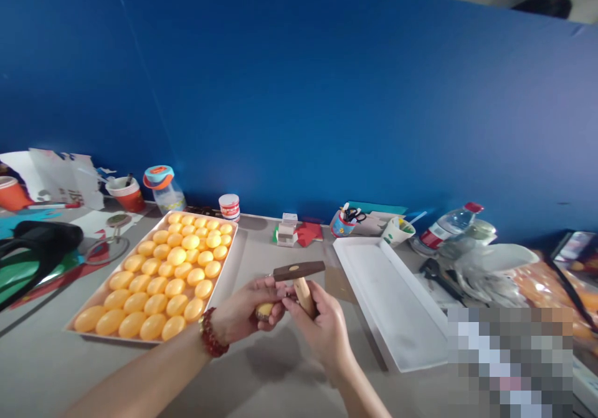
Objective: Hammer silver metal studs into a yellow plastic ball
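Note:
My right hand [322, 321] is closed around the pale wooden handle of a small hammer [304, 296]. Its dark brown head [299, 271] points up, lying crosswise above both hands. Close beside it, my left hand [250, 309] is closed with a yellow rounded piece [264, 311] showing under its fingers; most of that piece is hidden. The fingertips of both hands meet near the hammer's handle, and a small dark thing between them is too small to name. A red bead bracelet [213, 332] circles the left wrist.
A shallow tray [212, 303] of orange balls stands to the left, a long white tray [392, 306] to the right. Small white boxes [286, 234], a pen cup [343, 223] and a white jar [229, 207] line the blue wall. A bottle [446, 228] stands at the right.

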`<move>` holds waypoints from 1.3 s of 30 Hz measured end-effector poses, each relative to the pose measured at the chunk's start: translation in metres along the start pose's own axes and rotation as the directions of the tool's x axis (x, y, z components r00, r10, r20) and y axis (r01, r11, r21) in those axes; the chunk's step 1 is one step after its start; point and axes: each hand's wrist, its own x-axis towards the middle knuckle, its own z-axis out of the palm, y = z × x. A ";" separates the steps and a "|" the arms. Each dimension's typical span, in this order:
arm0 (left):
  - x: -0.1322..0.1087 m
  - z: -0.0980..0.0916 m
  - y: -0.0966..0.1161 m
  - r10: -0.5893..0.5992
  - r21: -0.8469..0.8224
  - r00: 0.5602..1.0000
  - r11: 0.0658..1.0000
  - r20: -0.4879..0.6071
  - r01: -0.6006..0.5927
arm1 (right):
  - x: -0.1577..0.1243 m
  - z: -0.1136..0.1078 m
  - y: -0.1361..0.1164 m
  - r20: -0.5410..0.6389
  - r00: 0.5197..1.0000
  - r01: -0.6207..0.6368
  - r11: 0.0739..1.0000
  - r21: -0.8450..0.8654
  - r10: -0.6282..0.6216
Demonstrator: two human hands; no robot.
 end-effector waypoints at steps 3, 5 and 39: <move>-0.001 0.003 0.001 0.018 -0.005 1.000 1.000 0.013 -0.018 | 0.000 0.000 0.006 -0.036 0.998 -0.044 0.999 -0.008 0.044; -0.003 0.005 0.003 0.032 -0.012 0.999 0.999 0.009 -0.032 | 0.000 -0.001 0.009 -0.041 0.997 -0.070 0.997 -0.017 0.070; -0.002 0.004 0.009 0.298 -0.339 0.939 0.877 -0.169 -0.340 | 0.005 0.001 0.014 0.265 0.906 -0.422 0.677 0.603 0.329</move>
